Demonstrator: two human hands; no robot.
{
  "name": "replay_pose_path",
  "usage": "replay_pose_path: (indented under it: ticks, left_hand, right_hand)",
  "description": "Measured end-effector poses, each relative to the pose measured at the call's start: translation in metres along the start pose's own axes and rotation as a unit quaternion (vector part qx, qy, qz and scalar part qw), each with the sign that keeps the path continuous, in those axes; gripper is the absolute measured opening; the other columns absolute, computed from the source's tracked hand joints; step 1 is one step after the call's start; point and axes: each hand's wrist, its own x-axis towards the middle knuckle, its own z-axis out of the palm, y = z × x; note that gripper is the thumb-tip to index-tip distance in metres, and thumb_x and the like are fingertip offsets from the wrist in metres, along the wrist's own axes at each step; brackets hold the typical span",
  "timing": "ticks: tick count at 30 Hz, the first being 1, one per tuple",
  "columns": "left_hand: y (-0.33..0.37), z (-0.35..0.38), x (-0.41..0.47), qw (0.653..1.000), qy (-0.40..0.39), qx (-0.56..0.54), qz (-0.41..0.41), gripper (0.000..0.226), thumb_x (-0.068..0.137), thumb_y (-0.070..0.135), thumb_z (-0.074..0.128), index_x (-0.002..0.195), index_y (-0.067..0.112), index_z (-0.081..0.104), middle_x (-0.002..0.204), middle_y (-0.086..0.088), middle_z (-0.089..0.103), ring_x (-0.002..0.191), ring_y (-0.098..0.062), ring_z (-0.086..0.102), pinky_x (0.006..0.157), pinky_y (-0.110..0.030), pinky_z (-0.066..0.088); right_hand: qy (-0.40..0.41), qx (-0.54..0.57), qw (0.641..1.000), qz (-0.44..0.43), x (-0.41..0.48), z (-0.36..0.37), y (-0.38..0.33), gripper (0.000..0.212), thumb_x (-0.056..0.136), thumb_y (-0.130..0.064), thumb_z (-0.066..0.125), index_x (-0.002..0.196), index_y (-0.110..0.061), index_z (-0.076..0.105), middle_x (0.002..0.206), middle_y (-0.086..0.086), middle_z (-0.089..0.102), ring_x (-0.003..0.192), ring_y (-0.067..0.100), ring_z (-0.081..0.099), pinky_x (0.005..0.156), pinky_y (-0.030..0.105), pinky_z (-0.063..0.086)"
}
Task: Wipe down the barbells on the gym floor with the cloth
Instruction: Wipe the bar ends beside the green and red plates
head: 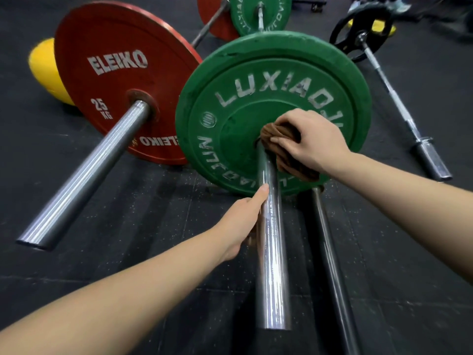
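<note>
A barbell with a green LUXIAOJUN plate points its chrome sleeve toward me. My right hand grips a brown cloth and presses it on the sleeve where it meets the green plate's hub. My left hand holds the same sleeve from the left, its thumb lying along the metal and its fingers hidden underneath. To the left lies a second barbell with a red ELEIKO 25 kg plate and its own chrome sleeve.
A thin bare bar lies on the black rubber floor just right of the green-plate sleeve. A barbell with a black plate runs along the right. A yellow plate sits behind the red one. More red and green plates stand at the back.
</note>
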Motion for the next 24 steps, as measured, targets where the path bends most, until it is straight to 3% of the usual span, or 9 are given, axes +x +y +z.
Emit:
replay_pose_path:
  ticks: [3, 5, 6, 8, 11, 17, 20, 24]
  left_hand:
    - [0.001, -0.003, -0.002, 1.000, -0.005, 0.003, -0.003, 0.116, 0.049, 0.106, 0.051, 0.132, 0.026, 0.065, 0.138, -0.001, 0.065, 0.130, -0.030, 0.058, 0.110, -0.056, 0.044]
    - [0.002, -0.008, -0.004, 1.000, -0.015, 0.004, 0.002, 0.100, 0.060, 0.101, 0.051, 0.118, 0.022, 0.071, 0.121, -0.002, 0.073, 0.111, -0.028, 0.066, 0.097, -0.049, 0.054]
    - [0.002, -0.010, -0.004, 1.000, -0.023, -0.001, 0.007, 0.089, 0.068, 0.096, 0.051, 0.110, 0.020, 0.072, 0.112, -0.004, 0.075, 0.098, -0.026, 0.067, 0.084, -0.043, 0.055]
    - [0.003, -0.016, -0.004, 0.999, -0.042, -0.014, 0.013, 0.071, 0.083, 0.084, 0.052, 0.103, 0.019, 0.073, 0.105, -0.009, 0.077, 0.084, -0.022, 0.066, 0.075, -0.039, 0.057]
    - [0.004, -0.021, -0.007, 0.997, -0.062, -0.032, 0.019, 0.056, 0.091, 0.072, 0.054, 0.101, 0.020, 0.074, 0.092, -0.006, 0.076, 0.076, -0.015, 0.067, 0.069, -0.034, 0.059]
    - [0.006, -0.028, -0.010, 0.997, -0.056, -0.045, 0.013, 0.064, 0.085, 0.075, 0.061, 0.108, 0.018, 0.078, 0.097, -0.003, 0.072, 0.092, -0.020, 0.063, 0.078, -0.039, 0.062]
    - [0.005, -0.028, -0.012, 0.998, -0.043, -0.042, 0.023, 0.068, 0.086, 0.075, 0.059, 0.110, 0.014, 0.077, 0.094, -0.001, 0.071, 0.087, -0.018, 0.064, 0.077, -0.036, 0.061]
    - [0.004, -0.030, -0.015, 0.998, -0.034, -0.019, 0.044, 0.060, 0.088, 0.077, 0.054, 0.096, 0.021, 0.075, 0.088, 0.001, 0.067, 0.081, -0.016, 0.060, 0.074, -0.034, 0.057]
  right_hand:
    - [-0.025, -0.041, 0.999, -0.016, 0.019, 0.011, -0.010, 0.029, 0.095, -0.046, 0.063, 0.118, -0.028, 0.065, 0.117, -0.008, 0.063, 0.106, 0.024, 0.055, 0.081, 0.041, 0.051]
    - [-0.046, -0.078, 0.996, -0.029, 0.023, 0.022, -0.017, 0.031, 0.097, -0.046, 0.060, 0.122, -0.030, 0.066, 0.122, -0.009, 0.062, 0.101, 0.022, 0.051, 0.078, 0.040, 0.051]
    - [-0.049, -0.081, 0.995, -0.024, 0.023, 0.027, -0.019, 0.031, 0.098, -0.046, 0.058, 0.124, -0.031, 0.066, 0.124, -0.011, 0.061, 0.098, 0.020, 0.046, 0.076, 0.039, 0.051]
    - [-0.065, -0.064, 0.996, -0.003, 0.027, 0.032, -0.022, 0.031, 0.100, -0.046, 0.055, 0.125, -0.031, 0.066, 0.126, -0.011, 0.060, 0.096, 0.018, 0.041, 0.076, 0.038, 0.049]
    - [-0.109, -0.011, 0.994, 0.010, 0.034, 0.027, -0.023, 0.031, 0.100, -0.047, 0.056, 0.122, -0.028, 0.068, 0.120, -0.004, 0.064, 0.105, 0.027, 0.056, 0.087, 0.041, 0.050]
    - [-0.136, 0.091, 0.986, -0.027, 0.008, 0.024, -0.032, 0.035, 0.091, -0.055, 0.062, 0.114, -0.032, 0.071, 0.110, -0.007, 0.067, 0.101, 0.020, 0.063, 0.090, 0.042, 0.052]
    - [-0.108, 0.072, 0.992, 0.002, 0.016, 0.027, -0.031, 0.030, 0.095, -0.050, 0.062, 0.116, -0.032, 0.069, 0.108, -0.005, 0.066, 0.102, 0.022, 0.062, 0.090, 0.044, 0.053]
    - [-0.088, 0.053, 0.994, 0.037, 0.026, 0.030, -0.029, 0.028, 0.096, -0.047, 0.062, 0.118, -0.030, 0.069, 0.109, -0.001, 0.064, 0.104, 0.026, 0.061, 0.091, 0.043, 0.051]
